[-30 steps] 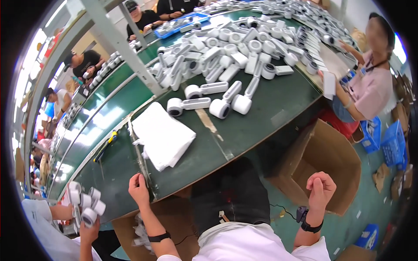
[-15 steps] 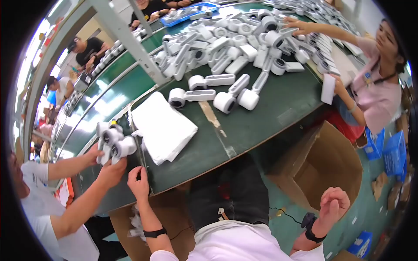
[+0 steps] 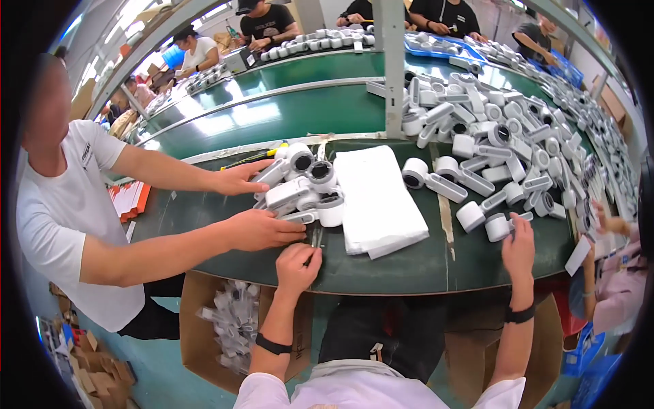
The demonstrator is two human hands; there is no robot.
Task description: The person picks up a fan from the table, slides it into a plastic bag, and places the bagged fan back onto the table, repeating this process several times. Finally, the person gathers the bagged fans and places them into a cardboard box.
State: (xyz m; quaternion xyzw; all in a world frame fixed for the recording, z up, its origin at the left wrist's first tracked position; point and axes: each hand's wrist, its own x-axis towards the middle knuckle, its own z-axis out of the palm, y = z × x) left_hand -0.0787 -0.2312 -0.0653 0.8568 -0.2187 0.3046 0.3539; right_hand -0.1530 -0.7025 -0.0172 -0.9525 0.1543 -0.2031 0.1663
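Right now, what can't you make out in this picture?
In the head view:
Right hand: whether it grips the white gadget beside it; its own fingers hide the contact.
Left hand: palm, hidden by the hand's back.
White sheets: whatever lies underneath, covered.
Far gadgets: too small to count.
Person in pink: blurred, cut off at the edge.

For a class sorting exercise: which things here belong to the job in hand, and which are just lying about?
Job in hand, apparently:
- white device at the right hand
- device cluster by the co-worker's hands

Seemingly lying about:
- yellow-and-black tool
- cardboard scraps on the floor
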